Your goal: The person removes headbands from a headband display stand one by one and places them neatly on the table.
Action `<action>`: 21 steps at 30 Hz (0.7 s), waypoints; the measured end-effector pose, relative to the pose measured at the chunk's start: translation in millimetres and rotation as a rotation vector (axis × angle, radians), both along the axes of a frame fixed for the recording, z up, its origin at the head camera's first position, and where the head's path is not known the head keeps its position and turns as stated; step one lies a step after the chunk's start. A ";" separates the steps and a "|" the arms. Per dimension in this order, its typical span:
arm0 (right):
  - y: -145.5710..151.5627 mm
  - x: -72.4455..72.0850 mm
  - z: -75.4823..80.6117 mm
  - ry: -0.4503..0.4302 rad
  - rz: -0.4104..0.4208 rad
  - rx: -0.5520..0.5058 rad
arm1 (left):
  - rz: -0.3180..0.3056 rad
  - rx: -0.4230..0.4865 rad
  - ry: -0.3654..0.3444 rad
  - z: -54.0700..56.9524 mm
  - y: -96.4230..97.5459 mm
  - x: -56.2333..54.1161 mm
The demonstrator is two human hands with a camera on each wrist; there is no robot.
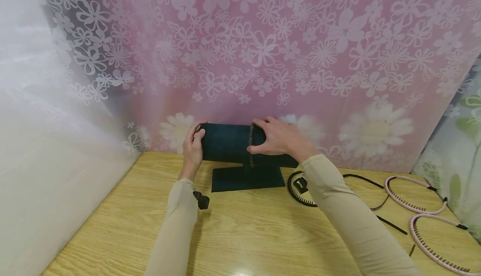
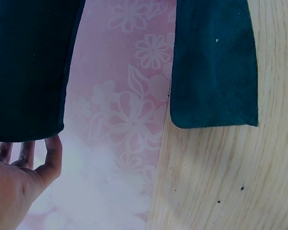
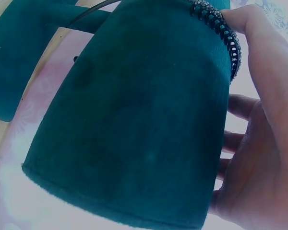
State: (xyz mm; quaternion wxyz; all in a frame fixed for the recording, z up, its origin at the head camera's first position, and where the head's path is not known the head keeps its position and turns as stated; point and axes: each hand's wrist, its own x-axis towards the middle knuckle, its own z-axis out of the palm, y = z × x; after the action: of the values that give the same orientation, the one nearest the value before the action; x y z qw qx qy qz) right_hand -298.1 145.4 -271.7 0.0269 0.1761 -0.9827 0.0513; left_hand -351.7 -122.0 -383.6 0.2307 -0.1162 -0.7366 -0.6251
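Observation:
A dark green velvet display stand [image 1: 225, 144] stands near the back of the table, its thick horizontal bar held up over a flat rectangular base [image 1: 248, 179]. My left hand [image 1: 193, 150] grips the bar's left end, thumb in front; the left wrist view shows its fingertips at the lower edge of that end. Around the bar, right of its middle, sits a dark toothed headband [image 1: 251, 142] with a sparkly stone-covered outside. My right hand [image 1: 279, 138] holds this headband between thumb and fingers. In the right wrist view the thumb lies on the stones [image 3: 229, 36], fingers beside the bar.
To the right lie a black toothed headband [image 1: 291, 193], a small black object [image 1: 300, 185] inside its ring, a thin black band [image 1: 362, 178] and two pink toothed headbands [image 1: 391, 192]. A pink flowered curtain [image 1: 263, 59] hangs close behind the stand.

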 end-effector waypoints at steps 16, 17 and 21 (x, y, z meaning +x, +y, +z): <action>9.5 5.0 -1.2 -0.009 -0.019 0.007 | -0.008 -0.004 0.027 -2.5 -0.9 -1.7; 10.3 5.2 -1.4 -0.007 -0.021 0.009 | -0.012 -0.003 0.028 -2.4 -1.0 -1.8; 13.5 5.6 -2.1 0.002 -0.024 0.014 | -0.026 0.003 0.032 -2.2 -1.3 -2.2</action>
State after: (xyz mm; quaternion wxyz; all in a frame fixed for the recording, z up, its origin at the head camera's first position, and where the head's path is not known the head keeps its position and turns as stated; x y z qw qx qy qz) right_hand -292.5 158.8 -273.8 0.0271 0.1644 -0.9850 0.0438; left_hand -353.9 -123.3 -385.8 0.2345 -0.1353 -0.7303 -0.6272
